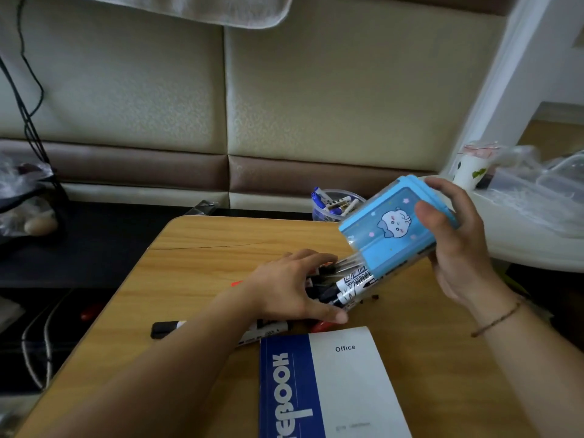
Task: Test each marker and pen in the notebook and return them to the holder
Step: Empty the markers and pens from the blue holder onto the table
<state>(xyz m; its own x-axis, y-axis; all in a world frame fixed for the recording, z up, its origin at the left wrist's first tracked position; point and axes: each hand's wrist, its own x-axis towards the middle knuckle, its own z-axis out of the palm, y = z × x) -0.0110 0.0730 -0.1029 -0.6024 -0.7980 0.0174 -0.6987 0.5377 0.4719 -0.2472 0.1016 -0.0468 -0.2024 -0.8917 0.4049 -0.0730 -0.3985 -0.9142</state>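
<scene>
My right hand (455, 241) grips a blue pen holder (395, 226) with a cartoon print, tipped mouth-down toward the left above the wooden table (202, 248). A bunch of black markers and pens (344, 282) slides out of its mouth. My left hand (290, 286) curls its fingers around the ends of that bunch. One black marker (167, 328) lies on the table, partly under my left forearm. A closed blue and white notebook (335, 384) lies at the near edge. A red cap (320, 326) peeks out beside my left thumb.
A clear cup (335, 205) with blue markers stands at the table's far edge. A white side table (531, 222) with plastic bags and a small pot is at the right. Padded wall behind; dark bench and cables at the left.
</scene>
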